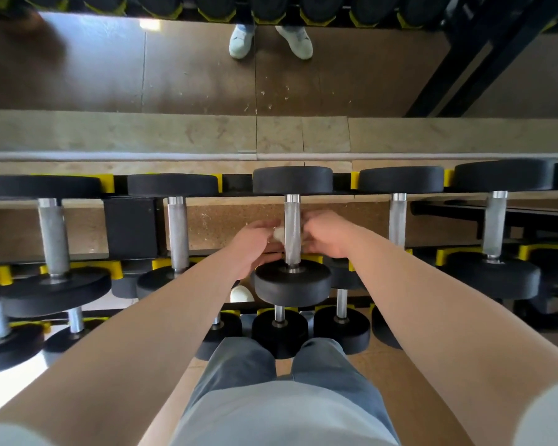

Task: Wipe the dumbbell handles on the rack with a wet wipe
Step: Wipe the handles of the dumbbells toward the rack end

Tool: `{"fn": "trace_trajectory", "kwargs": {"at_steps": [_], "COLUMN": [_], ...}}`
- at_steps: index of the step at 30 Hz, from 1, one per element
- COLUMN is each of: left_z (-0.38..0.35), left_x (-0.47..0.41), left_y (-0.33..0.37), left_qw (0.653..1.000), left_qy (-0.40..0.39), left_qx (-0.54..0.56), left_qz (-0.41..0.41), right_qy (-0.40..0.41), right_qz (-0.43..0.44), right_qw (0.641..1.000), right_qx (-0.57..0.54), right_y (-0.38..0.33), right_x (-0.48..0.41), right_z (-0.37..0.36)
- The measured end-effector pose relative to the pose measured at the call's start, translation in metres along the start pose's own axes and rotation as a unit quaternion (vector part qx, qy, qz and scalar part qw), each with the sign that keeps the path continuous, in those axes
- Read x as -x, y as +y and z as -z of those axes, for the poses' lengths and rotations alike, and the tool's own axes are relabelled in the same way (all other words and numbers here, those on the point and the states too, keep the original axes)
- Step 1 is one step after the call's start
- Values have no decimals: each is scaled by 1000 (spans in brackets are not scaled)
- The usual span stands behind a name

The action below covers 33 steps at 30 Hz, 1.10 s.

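Black dumbbells with knurled steel handles lie in a row on the top tier of the rack [131,228]. The middle dumbbell's handle [292,217] runs between my two hands. My left hand [255,241] is closed on a crumpled whitish wet wipe [278,235], which is pressed against the left side of that handle. My right hand [327,235] is curled against the handle's right side; its fingers go under the bar and are hidden. Neighbouring handles [178,231] [397,220] stand free on either side.
Smaller dumbbells [279,329] sit on a lower tier near my knees. Yellow cradles [108,183] hold the dumbbell heads. A mirror behind the rack reflects the brown floor and white shoes [240,41]. A stone ledge [174,133] runs along its base.
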<state>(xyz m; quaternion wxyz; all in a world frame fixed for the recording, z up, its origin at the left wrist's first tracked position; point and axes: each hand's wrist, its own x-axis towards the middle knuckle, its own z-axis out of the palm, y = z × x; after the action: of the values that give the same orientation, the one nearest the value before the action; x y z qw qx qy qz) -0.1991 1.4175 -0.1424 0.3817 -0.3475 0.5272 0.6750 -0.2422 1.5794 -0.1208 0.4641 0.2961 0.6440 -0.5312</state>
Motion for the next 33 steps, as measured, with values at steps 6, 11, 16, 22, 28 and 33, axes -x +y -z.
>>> {"fn": "trace_trajectory", "kwargs": {"at_steps": [6, 11, 16, 22, 28, 33], "left_z": [-7, -8, -6, -7, 15, 8], "left_x": [4, -1, -11, -7, 4, 4], "left_y": [3, 9, 22, 31, 1, 2], "left_qw": [999, 1000, 995, 998, 981, 994], "left_qy": [-3, 0, 14, -32, -53, -6], "left_qx": [-41, 17, 95, 50, -187, -100], "left_qz": [33, -25, -36, -3, -9, -44], "right_qy": [-20, 19, -3, -12, 19, 57], "right_qz": [-7, 91, 60, 84, 94, 115], "right_qw": [1000, 978, 998, 985, 946, 939], "right_qx": [18, -186, -20, -149, 309, 319], "right_y": [10, 0, 23, 26, 39, 41], "right_x": [-1, -10, 7, 23, 30, 35], "right_z": [1, 9, 9, 5, 1, -10]}}
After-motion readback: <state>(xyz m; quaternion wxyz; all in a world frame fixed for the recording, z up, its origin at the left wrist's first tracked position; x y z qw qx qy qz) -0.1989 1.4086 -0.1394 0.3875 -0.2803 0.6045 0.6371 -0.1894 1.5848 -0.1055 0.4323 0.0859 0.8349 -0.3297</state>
